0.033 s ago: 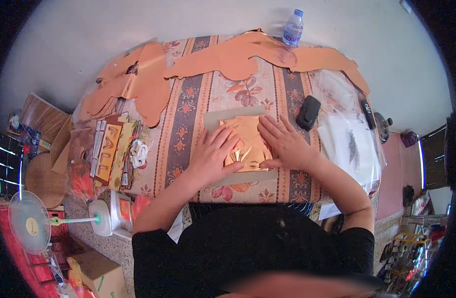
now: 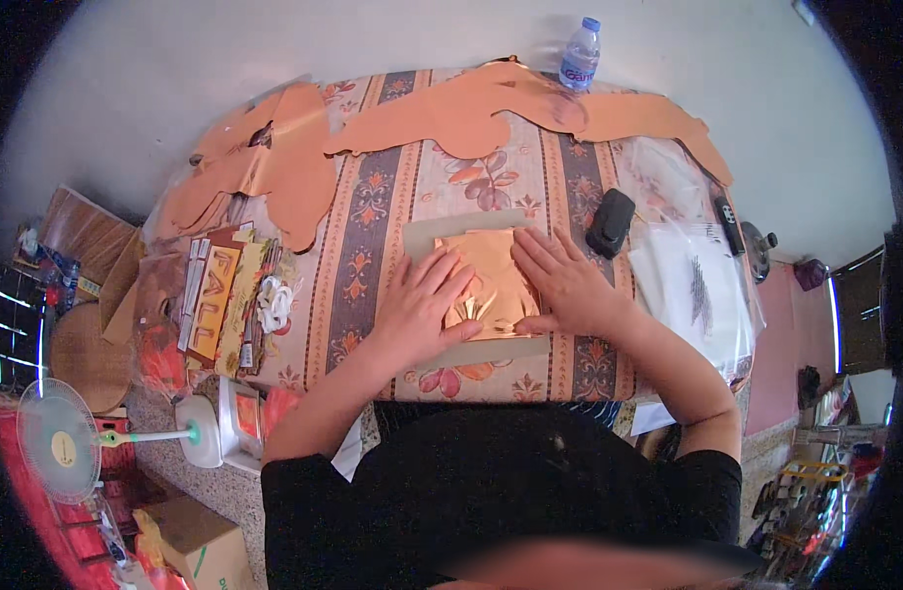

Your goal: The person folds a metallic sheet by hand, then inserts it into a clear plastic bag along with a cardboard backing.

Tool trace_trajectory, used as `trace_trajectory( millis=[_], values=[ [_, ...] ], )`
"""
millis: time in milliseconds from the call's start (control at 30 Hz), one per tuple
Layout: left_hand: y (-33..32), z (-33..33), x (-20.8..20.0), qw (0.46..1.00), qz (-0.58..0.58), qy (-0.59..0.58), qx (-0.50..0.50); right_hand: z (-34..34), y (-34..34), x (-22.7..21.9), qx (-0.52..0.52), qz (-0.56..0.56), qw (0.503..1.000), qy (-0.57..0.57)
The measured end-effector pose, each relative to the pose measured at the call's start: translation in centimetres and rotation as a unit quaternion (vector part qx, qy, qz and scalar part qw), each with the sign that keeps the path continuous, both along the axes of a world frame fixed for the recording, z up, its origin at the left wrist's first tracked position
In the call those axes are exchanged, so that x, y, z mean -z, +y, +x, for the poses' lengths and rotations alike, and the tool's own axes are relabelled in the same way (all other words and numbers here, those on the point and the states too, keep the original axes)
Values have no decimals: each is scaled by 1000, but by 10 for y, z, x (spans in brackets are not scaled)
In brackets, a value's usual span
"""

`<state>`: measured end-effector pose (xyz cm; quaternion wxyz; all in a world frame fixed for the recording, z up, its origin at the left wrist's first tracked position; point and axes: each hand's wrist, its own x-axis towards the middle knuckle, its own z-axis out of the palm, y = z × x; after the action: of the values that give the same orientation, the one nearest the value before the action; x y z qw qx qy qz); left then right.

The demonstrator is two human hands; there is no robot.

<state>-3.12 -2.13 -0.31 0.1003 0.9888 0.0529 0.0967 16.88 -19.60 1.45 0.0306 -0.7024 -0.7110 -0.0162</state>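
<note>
A shiny copper-coloured foil piece (image 2: 493, 270), creased toward its near edge, lies on a grey-beige card (image 2: 422, 236) at the middle of the table. My left hand (image 2: 430, 303) rests flat over the foil's left edge, fingers stretched out and thumb pointing inward. Along the right edge of the foil lies my right hand (image 2: 570, 285), its fingers extended and the thumb near the lower right corner. Neither hand grips anything. Part of the foil and card is hidden under the hands.
Copper-coloured cut sheets (image 2: 432, 116) lie along the back and left. Printed cards (image 2: 210, 300) and white cord (image 2: 274, 303) sit at left. At right are a black case (image 2: 611, 223), clear plastic bags (image 2: 692, 295) and a black marker-like object (image 2: 729, 226). A water bottle (image 2: 580, 57) stands behind.
</note>
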Motion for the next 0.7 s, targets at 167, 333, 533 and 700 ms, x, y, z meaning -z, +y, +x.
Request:
trace_trajectory(
  millis=[167,333,533,700],
  values=[
    [5,3,-3,999,-18,-46,12,1,1,3,7,-4,1000,-9],
    [22,37,-8,990,-69,-119,17,3,0,7,6,10,1000,-14],
    [28,77,1,986,-72,-145,27,3,-1,8,7,30,999,-9],
    [32,88,-4,989,-123,-87,-1,2,-1,5,16,8,1000,-10]
  ],
)
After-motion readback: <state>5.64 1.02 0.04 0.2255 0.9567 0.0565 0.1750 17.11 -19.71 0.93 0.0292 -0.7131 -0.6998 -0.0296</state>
